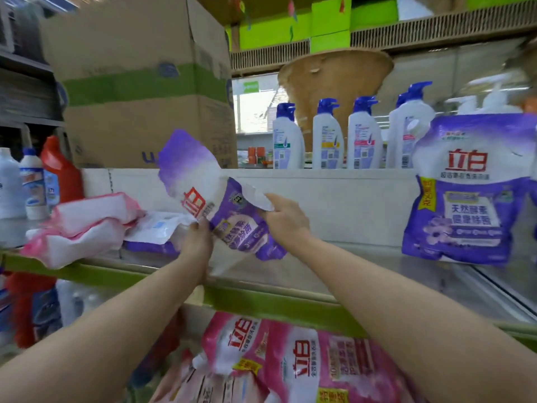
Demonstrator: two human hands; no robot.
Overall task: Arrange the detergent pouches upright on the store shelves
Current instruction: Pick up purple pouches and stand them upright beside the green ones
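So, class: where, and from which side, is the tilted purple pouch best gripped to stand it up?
Probably by its two long edges, a hand from each side. The purple pouch leans top-left and looks soft; the left hand on the lower edge and the right hand pinching the upper edge can swing its base down.

A large brown cardboard box (139,82) with a green band sits at eleven o'clock. At one o'clock, a row of white pump bottles (328,138) with blue tops stands before a woven basket (334,77). At nine o'clock, a red bottle (59,170) stands beside small white bottles (32,181).
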